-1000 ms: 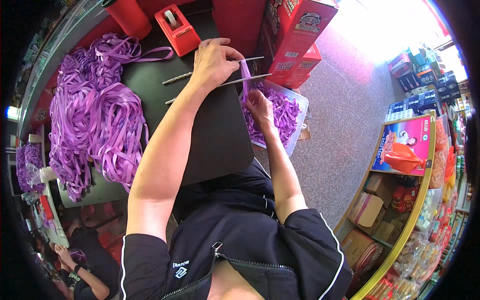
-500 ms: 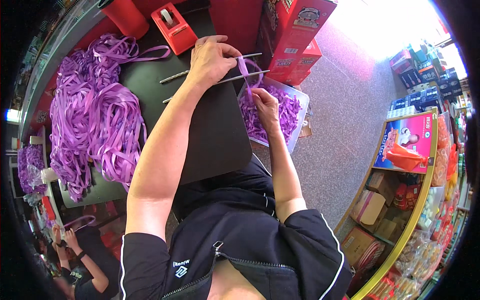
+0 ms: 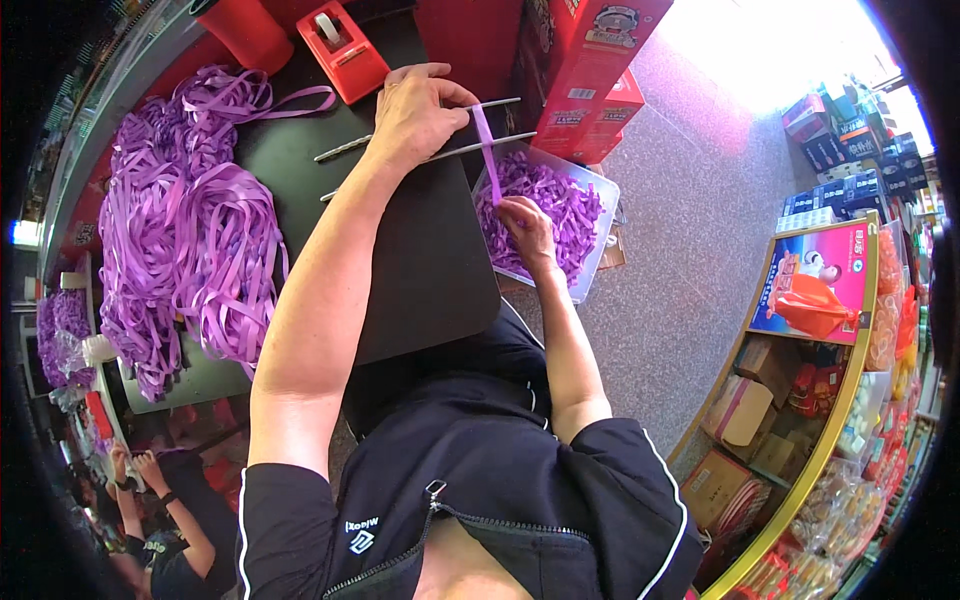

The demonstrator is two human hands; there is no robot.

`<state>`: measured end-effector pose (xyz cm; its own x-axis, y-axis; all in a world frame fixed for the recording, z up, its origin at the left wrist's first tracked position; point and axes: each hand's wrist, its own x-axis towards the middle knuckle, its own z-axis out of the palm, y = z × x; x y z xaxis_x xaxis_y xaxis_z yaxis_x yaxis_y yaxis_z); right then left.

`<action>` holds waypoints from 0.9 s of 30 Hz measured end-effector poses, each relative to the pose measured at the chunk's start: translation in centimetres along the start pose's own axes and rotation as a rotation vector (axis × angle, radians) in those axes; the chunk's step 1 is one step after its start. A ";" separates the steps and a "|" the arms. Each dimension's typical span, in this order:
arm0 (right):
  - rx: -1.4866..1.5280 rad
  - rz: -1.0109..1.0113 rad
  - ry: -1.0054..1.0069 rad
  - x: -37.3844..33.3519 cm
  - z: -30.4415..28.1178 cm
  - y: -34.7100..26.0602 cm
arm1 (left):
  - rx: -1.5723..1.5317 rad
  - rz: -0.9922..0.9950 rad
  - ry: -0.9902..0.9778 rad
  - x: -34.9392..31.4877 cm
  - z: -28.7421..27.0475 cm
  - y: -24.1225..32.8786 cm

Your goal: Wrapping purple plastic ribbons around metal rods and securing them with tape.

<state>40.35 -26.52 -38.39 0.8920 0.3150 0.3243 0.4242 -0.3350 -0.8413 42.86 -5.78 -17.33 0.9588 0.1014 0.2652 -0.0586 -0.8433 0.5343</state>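
Observation:
Two thin metal rods [image 3: 486, 146] with twisted-looking rear ends lie side by side across the dark table's edge. My left hand [image 3: 418, 115] is closed over their middle, index fingertip at the upper rod. A strip of purple ribbon [image 3: 486, 150] runs from that fingertip across the rods down to my right hand [image 3: 528, 232], which pinches its lower part. My right hand is over a clear plastic bin [image 3: 606, 225] filled with short purple ribbon pieces [image 3: 570, 215]. The left palm hides part of the rods. A large heap of long purple ribbon [image 3: 190, 230] lies on the table, left of my left arm.
A red tape dispenser [image 3: 345, 55] and a red cylinder [image 3: 243, 35] stand behind my left hand. Red boxes [image 3: 590, 70] are stacked beyond the bin. At the right is a gold-edged display case [image 3: 800, 500]. Another person [image 3: 170, 510] works at lower left.
The ribbon strip, looped beside the rods before, now hangs straight between my hands. My right hand has moved slightly down and toward me. My left hand stays at the rods.

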 end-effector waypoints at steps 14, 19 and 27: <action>0.262 -0.010 0.166 -4.8 0.8 -3.1 | 0.008 -0.012 -0.001 -0.1 -0.1 0.2; -0.055 -0.240 0.332 -3.7 -1.3 -8.1 | -0.003 -0.011 -0.015 -0.2 -0.4 0.2; -0.091 -0.258 0.566 -1.9 -2.3 -10.0 | 0.000 -0.007 -0.027 0.0 -0.4 0.4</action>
<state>34.79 -25.82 -29.60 0.6928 -0.1148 0.7119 0.6265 -0.3932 -0.6730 42.69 -5.88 -16.83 0.9664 0.0932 0.2396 -0.0518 -0.8424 0.5364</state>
